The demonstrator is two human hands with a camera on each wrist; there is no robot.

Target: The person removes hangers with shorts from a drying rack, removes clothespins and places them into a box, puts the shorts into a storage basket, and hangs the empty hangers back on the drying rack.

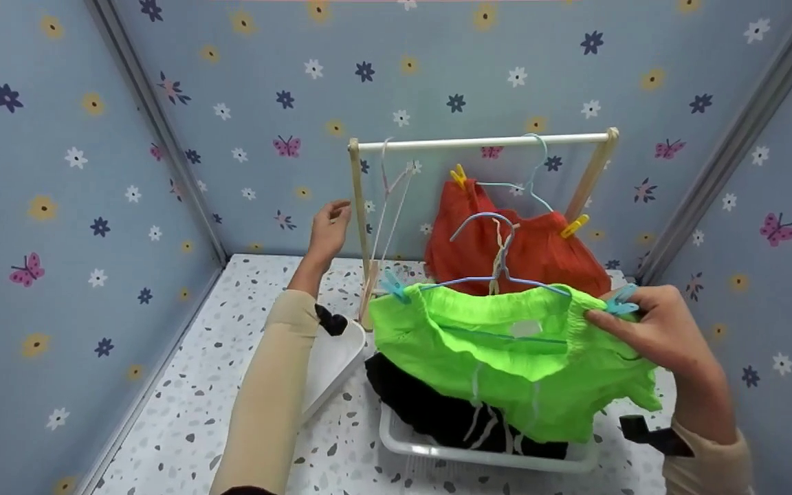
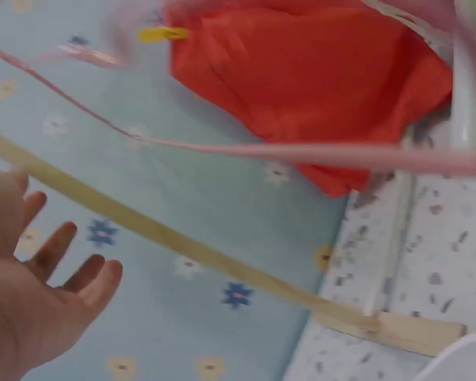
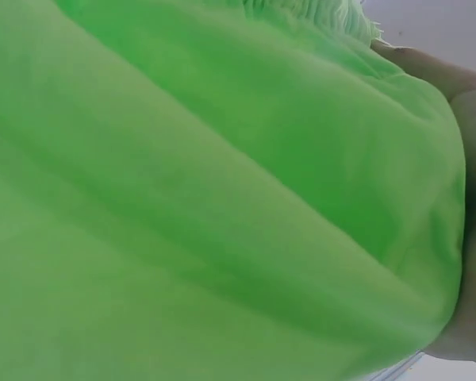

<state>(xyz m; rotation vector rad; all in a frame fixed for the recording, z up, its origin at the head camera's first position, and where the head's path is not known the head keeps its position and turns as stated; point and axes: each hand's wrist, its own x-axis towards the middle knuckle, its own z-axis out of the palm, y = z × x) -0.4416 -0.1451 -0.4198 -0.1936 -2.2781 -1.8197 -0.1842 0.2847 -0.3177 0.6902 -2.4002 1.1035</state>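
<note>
Lime-green shorts (image 1: 478,385) hang from a blue wire hanger (image 1: 504,254), clipped at each side of the waistband by a teal clothespin (image 1: 396,287). My right hand (image 1: 671,330) pinches the waistband's right end beside the other clothespin. In the right wrist view the green cloth (image 3: 222,206) fills most of the frame. My left hand (image 1: 331,230) is raised at the left of the rack's wooden post (image 1: 359,220), fingers loosely bent and holding nothing. Close by, an empty pink hanger (image 1: 386,185) hangs on the white rail (image 1: 437,144).
Red shorts (image 1: 520,247) with yellow clothespins hang behind on a pale blue hanger (image 1: 532,172). Under the green shorts, a white basket (image 1: 478,457) holds a black garment (image 1: 423,399). A white tray (image 1: 334,357) lies left of it on the speckled tabletop (image 1: 183,412). Flowered walls enclose the table.
</note>
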